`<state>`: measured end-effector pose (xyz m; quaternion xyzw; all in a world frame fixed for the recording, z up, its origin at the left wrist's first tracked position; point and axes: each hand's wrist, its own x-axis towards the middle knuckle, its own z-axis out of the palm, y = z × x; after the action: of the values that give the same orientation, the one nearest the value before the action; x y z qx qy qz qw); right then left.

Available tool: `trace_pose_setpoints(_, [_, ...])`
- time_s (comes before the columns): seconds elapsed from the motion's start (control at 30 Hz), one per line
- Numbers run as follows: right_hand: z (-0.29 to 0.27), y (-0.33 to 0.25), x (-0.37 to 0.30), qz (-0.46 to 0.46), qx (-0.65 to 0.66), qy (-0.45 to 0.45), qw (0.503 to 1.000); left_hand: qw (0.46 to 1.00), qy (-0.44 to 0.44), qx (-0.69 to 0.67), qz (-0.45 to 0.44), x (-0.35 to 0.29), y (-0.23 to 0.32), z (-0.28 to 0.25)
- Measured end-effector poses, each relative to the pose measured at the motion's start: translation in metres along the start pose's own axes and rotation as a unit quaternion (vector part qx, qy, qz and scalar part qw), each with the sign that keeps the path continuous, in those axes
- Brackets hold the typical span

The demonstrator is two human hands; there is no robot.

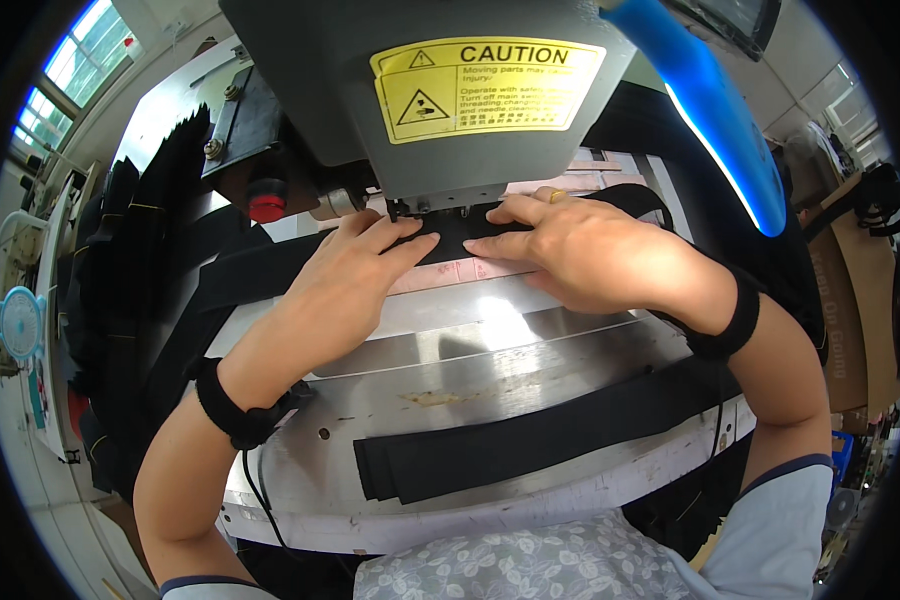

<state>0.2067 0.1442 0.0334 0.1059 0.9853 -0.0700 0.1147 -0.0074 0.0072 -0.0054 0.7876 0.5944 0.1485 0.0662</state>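
Observation:
A black fabric strip (450, 238) lies across the bed of a grey sewing machine (330, 90), passing under its needle area. My left hand (350, 275) rests on the strip left of the needle area, fingers stretched out and pressing down. On the other side, my right hand (595, 250) lies with extended fingers on the same strip, a ring on one finger. Along the fabric's near edge runs a pale pink strip (460, 272) with handwritten marks. The strip continues leftward past my left hand as a black band (255, 275). Both wrists wear black bands.
Black fabric strips (510, 450) lie stacked on the metal table (440, 385) near me. More black pieces (120, 290) hang in a thick pile at the left. A red knob (266, 203) sits on the machine's left; a lit blue lamp (715, 120) hangs at the right.

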Motion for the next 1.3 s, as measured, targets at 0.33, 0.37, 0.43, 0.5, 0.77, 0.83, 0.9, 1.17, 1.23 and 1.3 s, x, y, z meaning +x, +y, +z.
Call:
trace_pose_setpoints(0.33, [-0.002,0.008,-0.007,-0.004,0.02,-0.012,1.0,0.999,0.01,0.047,0.018,0.003,0.004,0.006])
trace_pose_setpoints(0.37, [-0.001,0.01,-0.006,-0.006,0.015,-0.004,1.0,0.998,0.015,0.052,0.018,0.005,0.002,0.007])
trace_pose_setpoints(0.43, [0.0,0.014,-0.003,-0.007,0.008,0.012,1.0,0.997,0.023,0.065,0.018,0.008,-0.001,0.008])
trace_pose_setpoints(0.5, [-0.001,0.018,0.0,-0.005,-0.001,0.015,1.0,0.997,0.009,0.072,0.007,0.014,-0.001,0.004])
trace_pose_setpoints(0.77, [-0.005,0.028,0.013,-0.002,0.039,0.042,0.998,0.995,-0.036,0.006,-0.093,0.025,-0.005,-0.002])
trace_pose_setpoints(0.83, [-0.006,0.026,0.013,0.002,0.036,0.029,0.999,0.996,-0.036,0.017,-0.082,0.022,-0.011,0.0])
trace_pose_setpoints(0.9, [-0.007,0.023,0.012,0.001,0.045,0.012,0.999,0.997,-0.026,0.041,-0.056,0.019,-0.008,0.001])
trace_pose_setpoints(1.17, [-0.003,0.016,-0.001,-0.03,0.03,-0.006,0.999,1.0,-0.009,0.008,-0.025,0.004,0.01,0.001])
trace_pose_setpoints(1.23, [-0.006,0.008,-0.006,-0.023,0.039,-0.01,0.999,1.0,-0.007,0.009,-0.021,-0.001,0.012,0.001])
trace_pose_setpoints(1.3, [-0.005,0.007,-0.007,-0.027,0.041,-0.007,0.999,1.0,-0.007,0.001,-0.018,-0.005,0.014,0.001])
